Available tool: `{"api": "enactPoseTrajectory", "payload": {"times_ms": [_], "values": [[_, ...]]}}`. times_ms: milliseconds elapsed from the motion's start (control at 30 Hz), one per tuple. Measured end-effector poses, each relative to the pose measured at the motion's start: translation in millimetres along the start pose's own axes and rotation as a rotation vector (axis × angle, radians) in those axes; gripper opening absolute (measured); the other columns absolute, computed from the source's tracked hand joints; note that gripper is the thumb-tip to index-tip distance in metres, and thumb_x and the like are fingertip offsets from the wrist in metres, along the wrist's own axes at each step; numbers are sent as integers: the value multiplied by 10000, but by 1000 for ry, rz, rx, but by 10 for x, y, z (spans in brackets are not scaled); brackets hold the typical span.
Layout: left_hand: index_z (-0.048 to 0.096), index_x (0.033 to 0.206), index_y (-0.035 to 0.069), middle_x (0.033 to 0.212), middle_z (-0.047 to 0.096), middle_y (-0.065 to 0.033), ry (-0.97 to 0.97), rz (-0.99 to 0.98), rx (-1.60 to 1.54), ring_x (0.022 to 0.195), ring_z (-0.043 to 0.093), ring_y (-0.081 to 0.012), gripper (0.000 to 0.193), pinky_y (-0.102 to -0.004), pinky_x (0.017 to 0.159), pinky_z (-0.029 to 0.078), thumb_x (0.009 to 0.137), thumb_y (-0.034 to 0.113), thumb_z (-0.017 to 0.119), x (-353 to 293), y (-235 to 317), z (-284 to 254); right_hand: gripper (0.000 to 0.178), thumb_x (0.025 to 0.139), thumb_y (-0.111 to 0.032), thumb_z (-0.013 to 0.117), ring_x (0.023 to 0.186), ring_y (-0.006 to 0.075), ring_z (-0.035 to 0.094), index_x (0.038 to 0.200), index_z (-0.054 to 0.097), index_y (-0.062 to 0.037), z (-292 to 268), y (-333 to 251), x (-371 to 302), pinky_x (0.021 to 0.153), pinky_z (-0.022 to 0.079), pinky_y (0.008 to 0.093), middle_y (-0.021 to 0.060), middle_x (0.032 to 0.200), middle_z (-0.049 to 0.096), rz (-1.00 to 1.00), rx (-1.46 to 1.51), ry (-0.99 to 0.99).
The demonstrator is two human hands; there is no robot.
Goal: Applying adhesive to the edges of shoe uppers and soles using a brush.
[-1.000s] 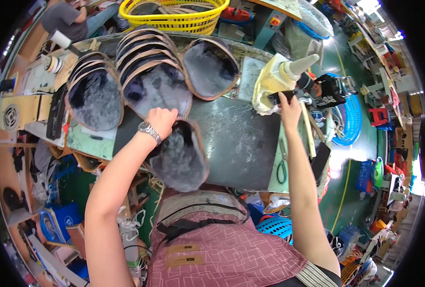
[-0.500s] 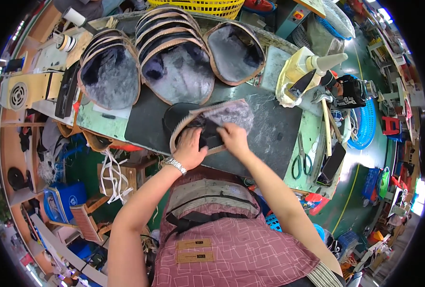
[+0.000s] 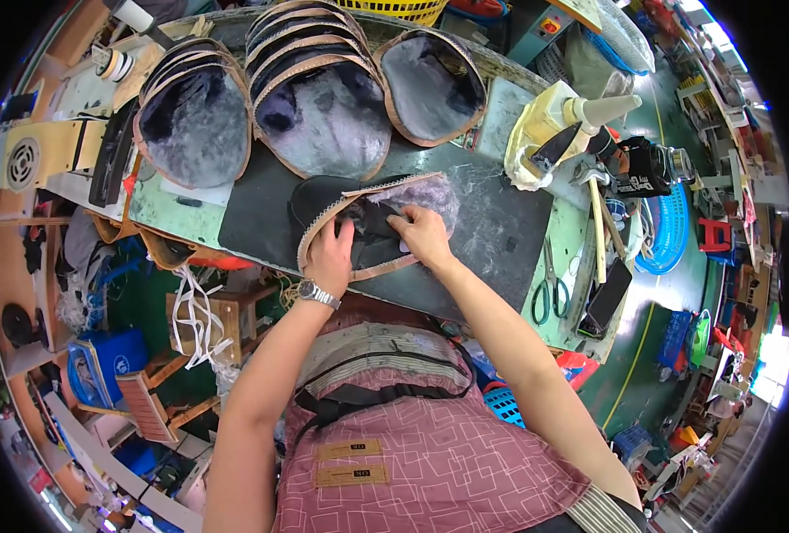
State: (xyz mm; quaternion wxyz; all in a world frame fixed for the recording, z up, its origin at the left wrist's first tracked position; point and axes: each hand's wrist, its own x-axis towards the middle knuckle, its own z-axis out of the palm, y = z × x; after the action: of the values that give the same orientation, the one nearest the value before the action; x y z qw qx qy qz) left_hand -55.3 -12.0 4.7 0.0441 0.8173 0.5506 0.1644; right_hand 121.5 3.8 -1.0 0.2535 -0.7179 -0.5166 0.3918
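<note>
On the black work mat (image 3: pixel 492 222) lies a fur-lined shoe upper (image 3: pixel 430 189), black outside, with grey fur inside and a tan stitched edge. My left hand (image 3: pixel 328 256) grips its near left side, the fingers reaching over the edge into the opening. The fingertips of my right hand (image 3: pixel 424 236) are pressed together on the black material inside, near the fur. Part of the inside is hidden beneath my fingers. Behind it stand similar fur-lined uppers: a left stack (image 3: pixel 197 133), a taller middle stack (image 3: pixel 334 124) and one on the right (image 3: pixel 432 89).
Green-handled scissors (image 3: pixel 550 291) and a dark phone (image 3: pixel 607 298) lie at the bench's right. A glue-crusted cream container (image 3: pixel 536 133) stands behind them, near wooden sticks (image 3: pixel 598 231). A beige machine (image 3: pixel 43 166) is at left. A blue basket (image 3: pixel 670 240) sits beyond the bench.
My left hand has turned, and its fingers now reach further over the edge. My right hand stays on the inside. The whole view has shifted slightly.
</note>
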Motion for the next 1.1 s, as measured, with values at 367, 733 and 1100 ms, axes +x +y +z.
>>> {"api": "enactPoseTrajectory", "payload": {"times_ms": [367, 733, 1100], "values": [[554, 874, 36, 740, 561, -28, -366, -891, -1140, 681, 518, -132, 310, -253, 680, 411, 886, 319, 427, -65, -309, 412, 165, 710, -174, 587, 797, 301, 527, 790, 621, -33, 200, 267, -279, 734, 420, 361, 134, 849, 580, -503, -8, -44], [514, 986, -7, 1007, 538, -169, -99, 63, -125, 938, 506, -325, 309, -399, 790, 426, 697, 92, 556, -331, -88, 213, 358, 747, -165, 555, 1079, 282, 406, 1090, 536, -66, 362, 335, -563, 897, 332, 379, 125, 1153, 480, -707, -293, 73], [541, 1007, 6, 1027, 532, -203, -126, -153, -391, 934, 509, -349, 269, -390, 783, 421, 786, 157, 514, -333, 157, 92, 622, 739, -391, 544, 1221, 278, 289, 1241, 389, -58, 234, 321, -723, 1001, 203, 447, 136, 1261, 391, -840, -665, -270]]}}
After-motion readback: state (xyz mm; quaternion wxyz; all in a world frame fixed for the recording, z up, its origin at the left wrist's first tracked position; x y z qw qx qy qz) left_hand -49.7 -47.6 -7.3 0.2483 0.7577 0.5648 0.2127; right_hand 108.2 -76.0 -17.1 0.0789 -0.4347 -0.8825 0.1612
